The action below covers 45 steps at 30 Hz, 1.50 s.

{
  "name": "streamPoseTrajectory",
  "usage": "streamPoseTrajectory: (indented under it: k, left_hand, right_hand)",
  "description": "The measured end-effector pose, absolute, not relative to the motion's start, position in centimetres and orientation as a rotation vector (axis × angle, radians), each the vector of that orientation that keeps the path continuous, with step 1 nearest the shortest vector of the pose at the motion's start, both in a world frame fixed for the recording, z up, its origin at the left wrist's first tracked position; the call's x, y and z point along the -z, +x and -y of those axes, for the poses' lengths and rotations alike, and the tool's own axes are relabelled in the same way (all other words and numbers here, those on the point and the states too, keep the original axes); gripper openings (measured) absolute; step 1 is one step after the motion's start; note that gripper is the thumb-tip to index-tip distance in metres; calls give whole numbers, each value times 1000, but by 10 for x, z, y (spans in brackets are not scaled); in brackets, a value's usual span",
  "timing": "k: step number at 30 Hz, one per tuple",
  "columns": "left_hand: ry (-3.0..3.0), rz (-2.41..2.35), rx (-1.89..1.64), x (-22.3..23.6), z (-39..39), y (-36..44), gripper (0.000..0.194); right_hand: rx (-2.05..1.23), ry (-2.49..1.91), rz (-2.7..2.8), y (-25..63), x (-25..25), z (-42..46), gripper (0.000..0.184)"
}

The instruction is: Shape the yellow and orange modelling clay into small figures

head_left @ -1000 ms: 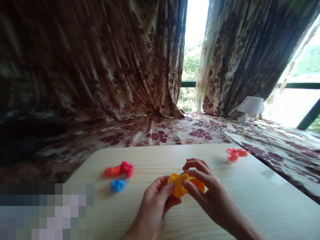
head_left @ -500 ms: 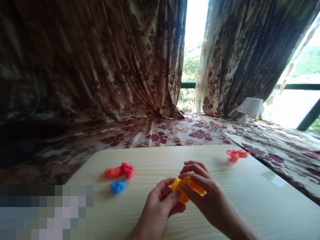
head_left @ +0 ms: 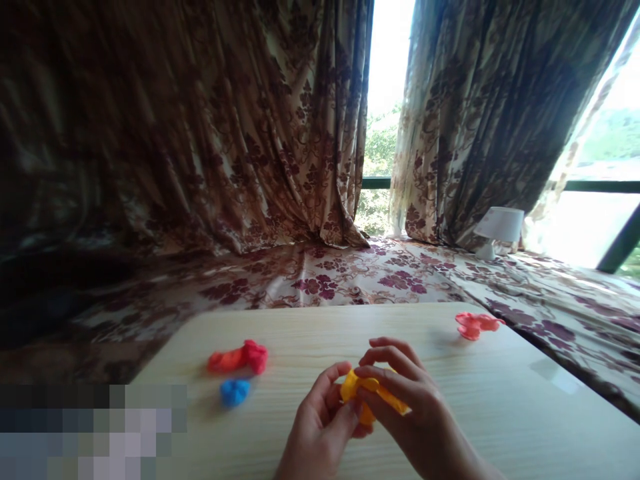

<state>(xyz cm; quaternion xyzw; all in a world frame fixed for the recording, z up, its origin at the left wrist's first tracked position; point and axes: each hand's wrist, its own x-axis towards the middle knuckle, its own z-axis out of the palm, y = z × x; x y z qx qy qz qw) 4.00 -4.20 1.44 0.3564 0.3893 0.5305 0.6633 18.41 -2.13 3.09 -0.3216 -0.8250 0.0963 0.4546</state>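
Note:
A yellow piece of modelling clay [head_left: 351, 387], with petal-like lobes, is held above the table between my two hands. My left hand [head_left: 323, 423] grips its left side, thumb in front and fingers behind. From the right, my right hand [head_left: 413, 393] pinches the top lobe with thumb and index finger, its other fingers raised and curved. Part of the clay extends under the right fingers and is partly hidden. To the left lie a blue clay lump [head_left: 234, 393] with ridges and an orange clay roll [head_left: 225, 361] joined or touching a pinkish-red clay lump [head_left: 256, 357].
The pale wood-grain table [head_left: 310, 340] has rounded far corners. Near its far right corner stands a coral-coloured clay shape [head_left: 473, 325]. Beyond the table, patterned fabric [head_left: 320, 283] covers a ledge, with a white lamp [head_left: 501, 223] and long curtains by the window.
The whole scene sits slightly lower as the camera tilts up. My left index finger has straightened a little; both hands keep the yellow clay, with the right fingers covering more of its top.

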Motion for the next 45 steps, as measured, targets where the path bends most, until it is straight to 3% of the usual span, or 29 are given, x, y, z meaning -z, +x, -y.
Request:
streamPoseTrajectory:
  k: [7,14,27,45]
  left_hand:
    - [747,-882,-1162,-22,40,34,52]
    - [695,-850,-1090,-28,41,28,33]
    - [1020,-864,-976,-37,48,35,42]
    - [995,-839,-1066,-36,46,36,38]
  right_hand:
    - [-221,-866,2021,189,-32,23,40]
    - [-436,-970,1891,190,-36,26,20]
    - [-884,-789,1746,182,-46,32,7]
    - [-1173,-761,1638,184,-45,32,18]
